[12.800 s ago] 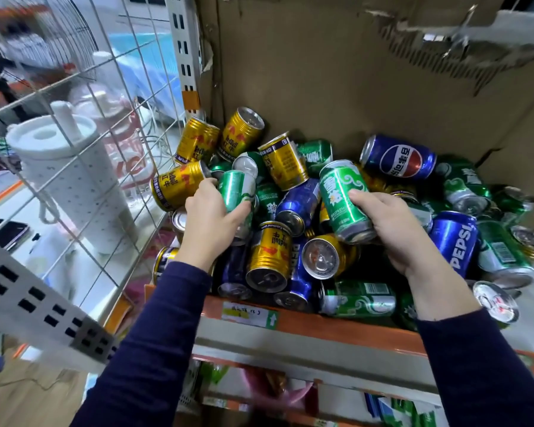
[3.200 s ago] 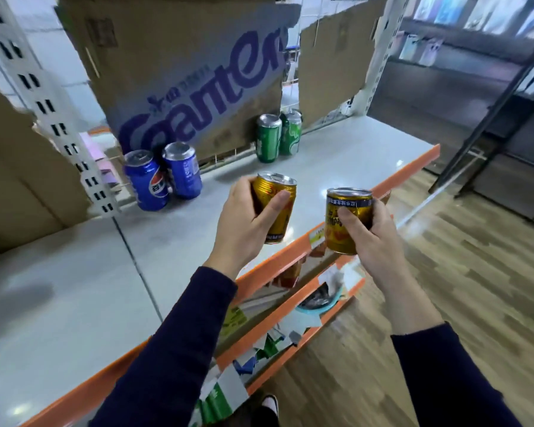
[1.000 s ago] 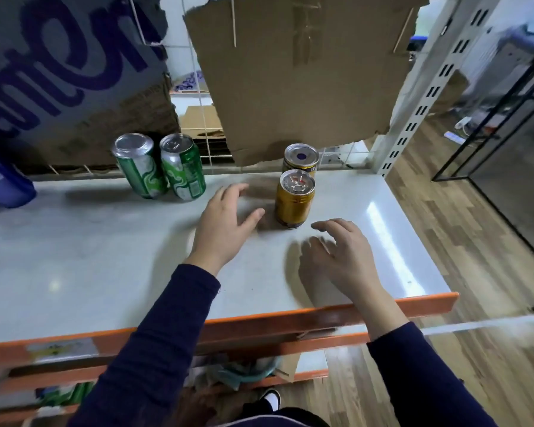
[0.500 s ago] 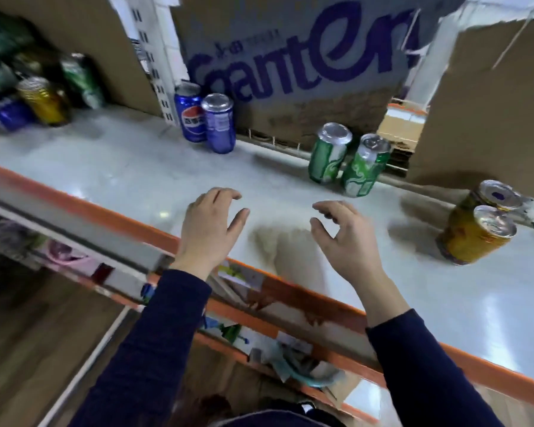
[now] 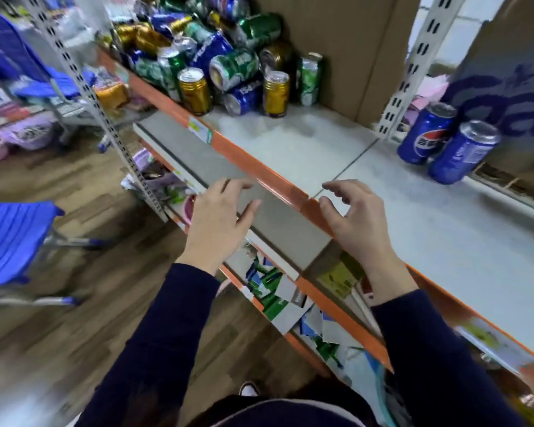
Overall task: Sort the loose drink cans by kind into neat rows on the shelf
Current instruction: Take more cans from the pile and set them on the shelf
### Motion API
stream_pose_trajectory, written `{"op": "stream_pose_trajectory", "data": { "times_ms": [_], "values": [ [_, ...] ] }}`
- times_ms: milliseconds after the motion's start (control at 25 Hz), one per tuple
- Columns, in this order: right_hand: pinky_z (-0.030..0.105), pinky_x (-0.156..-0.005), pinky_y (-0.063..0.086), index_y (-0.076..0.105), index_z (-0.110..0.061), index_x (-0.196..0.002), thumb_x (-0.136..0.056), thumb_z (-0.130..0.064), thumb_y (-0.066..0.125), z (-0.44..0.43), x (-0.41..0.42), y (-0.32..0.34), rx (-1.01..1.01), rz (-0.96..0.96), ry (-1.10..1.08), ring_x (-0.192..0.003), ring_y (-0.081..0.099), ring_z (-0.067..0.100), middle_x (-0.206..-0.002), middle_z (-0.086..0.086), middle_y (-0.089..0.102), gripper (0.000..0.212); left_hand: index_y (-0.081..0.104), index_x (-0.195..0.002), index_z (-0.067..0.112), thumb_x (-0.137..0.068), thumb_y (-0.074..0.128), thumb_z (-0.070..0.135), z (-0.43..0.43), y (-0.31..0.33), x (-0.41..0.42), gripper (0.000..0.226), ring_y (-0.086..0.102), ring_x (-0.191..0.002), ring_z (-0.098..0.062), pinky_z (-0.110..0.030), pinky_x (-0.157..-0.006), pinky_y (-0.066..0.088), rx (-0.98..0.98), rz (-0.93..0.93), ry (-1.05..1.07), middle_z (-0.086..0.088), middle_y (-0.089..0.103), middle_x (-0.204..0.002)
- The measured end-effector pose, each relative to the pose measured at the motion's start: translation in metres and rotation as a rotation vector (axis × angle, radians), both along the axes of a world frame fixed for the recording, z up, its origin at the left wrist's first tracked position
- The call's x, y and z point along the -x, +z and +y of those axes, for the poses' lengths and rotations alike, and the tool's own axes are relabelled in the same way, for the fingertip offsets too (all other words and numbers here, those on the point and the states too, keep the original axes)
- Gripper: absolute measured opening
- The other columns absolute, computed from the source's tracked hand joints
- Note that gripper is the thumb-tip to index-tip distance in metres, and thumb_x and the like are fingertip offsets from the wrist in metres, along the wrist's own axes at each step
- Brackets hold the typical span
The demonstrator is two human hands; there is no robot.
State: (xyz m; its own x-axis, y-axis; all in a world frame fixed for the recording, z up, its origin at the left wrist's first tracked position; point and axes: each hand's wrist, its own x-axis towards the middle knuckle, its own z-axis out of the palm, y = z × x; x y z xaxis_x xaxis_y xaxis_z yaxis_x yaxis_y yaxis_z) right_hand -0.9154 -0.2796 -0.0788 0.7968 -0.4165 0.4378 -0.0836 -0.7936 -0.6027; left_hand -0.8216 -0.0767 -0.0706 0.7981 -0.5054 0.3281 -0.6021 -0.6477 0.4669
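Empty left hand [image 5: 219,211] and right hand [image 5: 355,217], fingers loosely spread, hover at the orange-edged white shelf [image 5: 290,143]; the heap of loose aluminium cans [image 5: 228,66] beyond looks light, slick, best gripped mid-wall.

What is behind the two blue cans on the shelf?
A cardboard sheet with large purple lettering stands behind the two blue cans. It hides whatever lies beyond; only something pink shows past its left edge.
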Motion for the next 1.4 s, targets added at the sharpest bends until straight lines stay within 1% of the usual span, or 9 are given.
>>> {"op": "stream_pose_trajectory", "data": {
  "times_ms": [160,480,640,720,800,920,1040,1200,1400],
  "values": [
    [0.025,-0.085,0.046,0.067,-0.012,-0.114,-0.090,-0.020,0.064,0.034,-0.066,0.005,-0.008,0.012,0.075,-0.093,0.055,0.009,-0.107,0.000,0.066,0.026,0.059,-0.120,0.012,-0.095,0.053,0.032,0.042,0.000,-0.053,0.032,0.056,-0.106,-0.023,-0.043,-0.092,0.044,-0.015,-0.004,0.070,-0.005,0.060,-0.114],
    [0.035,-0.086,0.049,0.068,-0.012,-0.109,-0.088,-0.017,0.065,0.045,-0.201,-0.001,-0.080,-0.016,0.138,-0.092,0.059,0.016,-0.098,-0.006,0.060,0.022,0.058,-0.122,0.013,-0.095,0.054,0.032,0.060,-0.006,-0.167,0.033,0.055,-0.104,-0.018,-0.039,-0.092,0.045,0.018,0.016,0.133,-0.002,0.059,-0.116],
    [0.029,-0.083,0.048,0.068,-0.009,-0.107,-0.087,-0.014,0.065,0.036,-0.274,0.018,-0.060,-0.097,0.160,-0.091,0.060,0.018,-0.095,-0.004,0.060,0.020,0.056,-0.124,0.014,-0.096,0.053,0.032,0.048,0.014,-0.245,0.034,0.056,-0.097,-0.020,-0.035,-0.086,0.043,0.025,-0.025,0.117,-0.002,0.057,-0.115],
    [0.026,-0.080,0.048,0.068,-0.009,-0.105,-0.087,-0.015,0.065,0.028,-0.311,0.031,-0.034,-0.132,0.168,-0.088,0.060,0.016,-0.095,-0.001,0.062,0.019,0.056,-0.124,0.013,-0.097,0.052,0.031,0.043,0.025,-0.284,0.033,0.055,-0.103,-0.019,-0.034,-0.090,0.042,0.053,-0.051,0.136,-0.003,0.057,-0.118],
    [0.017,-0.080,0.044,0.068,-0.010,-0.105,-0.087,-0.017,0.064,0.022,-0.347,0.043,-0.020,-0.158,0.165,-0.086,0.058,0.012,-0.097,0.000,0.064,0.020,0.056,-0.123,0.012,-0.096,0.054,0.029,0.041,0.034,-0.320,0.032,0.054,-0.107,-0.019,-0.034,-0.093,0.042,0.093,-0.070,0.159,-0.004,0.058,-0.119],
    [0.006,-0.082,0.037,0.068,-0.012,-0.106,-0.086,-0.020,0.064,0.021,-0.390,0.056,-0.015,-0.168,0.150,-0.090,0.055,0.006,-0.099,-0.003,0.063,0.022,0.056,-0.123,0.011,-0.096,0.054,0.029,0.041,0.041,-0.358,0.033,0.055,-0.100,-0.019,-0.031,-0.091,0.042,0.134,-0.073,0.174,-0.003,0.057,-0.119],
    [0.016,-0.083,0.044,0.067,-0.012,-0.108,-0.088,-0.021,0.063,0.024,-0.422,0.066,-0.009,-0.184,0.153,-0.088,0.057,0.007,-0.098,-0.005,0.062,0.022,0.056,-0.124,0.010,-0.096,0.053,0.030,0.044,0.041,-0.391,0.033,0.054,-0.111,-0.018,-0.033,-0.095,0.044,0.157,-0.090,0.165,-0.004,0.058,-0.120],
    [0.024,-0.085,0.048,0.067,-0.011,-0.109,-0.088,-0.023,0.063,0.032,-0.465,0.082,0.025,-0.193,0.128,-0.091,0.059,0.012,-0.101,-0.001,0.063,0.024,0.056,-0.124,0.009,-0.096,0.053,0.030,0.047,0.039,-0.443,0.034,0.054,-0.113,-0.019,-0.037,-0.097,0.044,0.189,-0.086,0.096,-0.005,0.059,-0.119],
    [0.028,-0.090,0.042,0.066,-0.003,-0.108,-0.086,-0.018,0.063,0.033,-0.522,0.100,0.134,-0.182,-0.036,-0.098,0.058,0.022,-0.103,0.010,0.064,0.026,0.057,-0.121,0.007,-0.096,0.055,0.028,0.047,0.044,-0.516,0.033,0.054,-0.114,-0.024,-0.036,-0.095,0.043,0.196,-0.116,-0.059,-0.008,0.059,-0.117]
  ]
}}
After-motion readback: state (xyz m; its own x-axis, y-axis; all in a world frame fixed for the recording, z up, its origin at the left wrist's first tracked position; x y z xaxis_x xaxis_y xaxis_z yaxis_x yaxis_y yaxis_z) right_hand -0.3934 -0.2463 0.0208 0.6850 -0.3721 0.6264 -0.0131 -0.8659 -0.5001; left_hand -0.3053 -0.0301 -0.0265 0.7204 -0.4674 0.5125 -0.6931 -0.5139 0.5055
